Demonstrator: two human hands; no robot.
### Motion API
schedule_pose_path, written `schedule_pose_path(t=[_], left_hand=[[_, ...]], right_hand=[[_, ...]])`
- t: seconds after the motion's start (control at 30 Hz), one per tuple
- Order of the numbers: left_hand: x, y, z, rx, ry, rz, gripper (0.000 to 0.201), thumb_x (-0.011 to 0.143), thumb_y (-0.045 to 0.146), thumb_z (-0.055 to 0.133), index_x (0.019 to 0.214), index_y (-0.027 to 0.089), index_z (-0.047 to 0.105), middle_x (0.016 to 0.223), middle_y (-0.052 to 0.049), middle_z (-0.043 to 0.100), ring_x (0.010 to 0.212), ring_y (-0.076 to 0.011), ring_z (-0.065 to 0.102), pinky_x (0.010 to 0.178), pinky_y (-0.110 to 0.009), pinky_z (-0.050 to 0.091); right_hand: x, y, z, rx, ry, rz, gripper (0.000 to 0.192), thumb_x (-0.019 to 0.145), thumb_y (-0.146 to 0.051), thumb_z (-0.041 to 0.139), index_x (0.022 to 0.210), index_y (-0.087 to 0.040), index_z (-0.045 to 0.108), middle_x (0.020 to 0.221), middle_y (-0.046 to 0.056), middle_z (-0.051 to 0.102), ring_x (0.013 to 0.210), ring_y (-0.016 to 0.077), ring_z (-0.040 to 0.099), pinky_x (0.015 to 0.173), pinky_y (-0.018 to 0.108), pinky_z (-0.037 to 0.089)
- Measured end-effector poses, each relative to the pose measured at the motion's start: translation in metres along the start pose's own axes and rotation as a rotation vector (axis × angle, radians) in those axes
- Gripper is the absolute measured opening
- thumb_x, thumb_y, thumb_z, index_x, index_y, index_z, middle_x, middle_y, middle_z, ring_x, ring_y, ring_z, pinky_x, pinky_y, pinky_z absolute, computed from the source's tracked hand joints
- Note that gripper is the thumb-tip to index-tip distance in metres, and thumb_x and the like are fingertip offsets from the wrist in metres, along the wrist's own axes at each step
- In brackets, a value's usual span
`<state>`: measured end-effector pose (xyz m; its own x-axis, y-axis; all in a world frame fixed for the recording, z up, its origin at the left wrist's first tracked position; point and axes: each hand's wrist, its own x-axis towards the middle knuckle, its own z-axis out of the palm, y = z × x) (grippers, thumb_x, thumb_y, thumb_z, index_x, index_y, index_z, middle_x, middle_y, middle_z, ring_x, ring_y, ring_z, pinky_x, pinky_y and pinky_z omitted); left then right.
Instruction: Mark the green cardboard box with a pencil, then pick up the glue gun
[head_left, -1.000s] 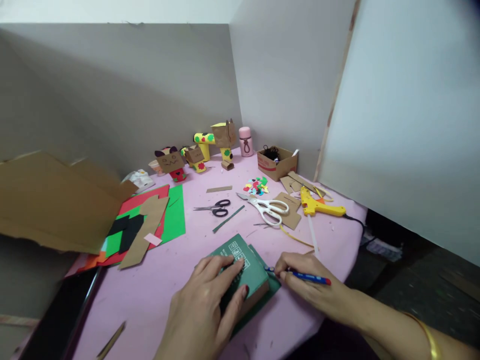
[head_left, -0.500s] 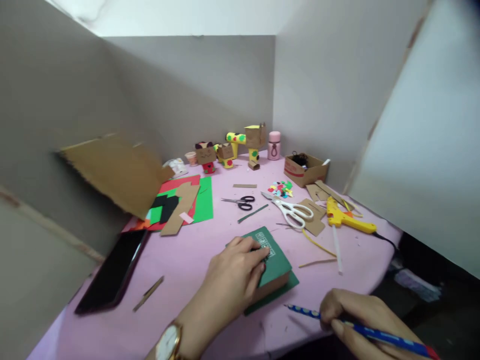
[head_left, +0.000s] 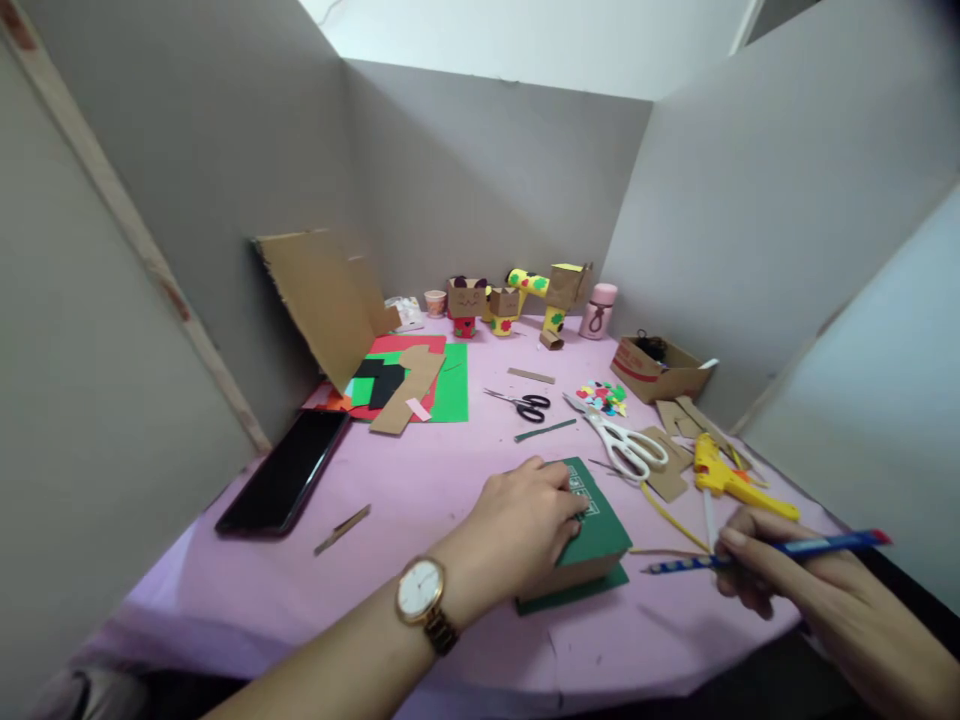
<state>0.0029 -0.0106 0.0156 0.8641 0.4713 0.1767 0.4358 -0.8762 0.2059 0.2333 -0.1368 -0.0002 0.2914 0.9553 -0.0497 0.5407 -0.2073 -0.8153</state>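
My left hand lies flat on a small green-covered box that rests on a green paper sheet on the pink table. A gold watch is on that wrist. My right hand is at the right, apart from the box, and grips a blue pencil with a red end, its tip pointing left above the table.
White scissors, black scissors, a yellow glue gun, cardboard pieces, coloured cut-outs and a small carton lie behind. Paper animals stand at the back. A dark phone and coloured sheets lie left. Grey partitions enclose the table.
My right hand has drawn the pencil away from the box's edge, down and then out to the right. My left hand stays on the box. The view has swung left.
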Motion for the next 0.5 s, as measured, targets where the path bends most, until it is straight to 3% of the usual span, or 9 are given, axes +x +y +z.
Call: schedule_pose_path(t=[0.17,0.5], left_hand=[[0.003,-0.003,0.000,-0.005,-0.042,-0.015,0.023,0.088,0.023,0.043,0.100,0.026,0.063,0.097,-0.003,0.061,0.092,-0.0232,0.056,0.070,-0.035,0.049],[0.012,-0.006,-0.002,-0.020,-0.154,-0.101,0.036,0.088,0.019,0.036,0.113,0.030,0.059,0.107,-0.004,0.063,0.100,-0.0251,0.057,0.078,-0.042,0.054]], right_hand=[[0.028,-0.004,0.010,0.361,0.071,0.042,0.046,0.076,-0.062,0.058,0.061,-0.019,0.052,0.051,-0.001,0.060,0.044,0.0097,0.048,0.044,0.022,0.038],[0.064,0.015,0.021,0.673,0.140,0.157,0.044,0.072,-0.061,0.062,0.065,-0.019,0.047,0.039,-0.005,0.058,0.031,0.0041,0.043,0.033,0.013,0.029]])
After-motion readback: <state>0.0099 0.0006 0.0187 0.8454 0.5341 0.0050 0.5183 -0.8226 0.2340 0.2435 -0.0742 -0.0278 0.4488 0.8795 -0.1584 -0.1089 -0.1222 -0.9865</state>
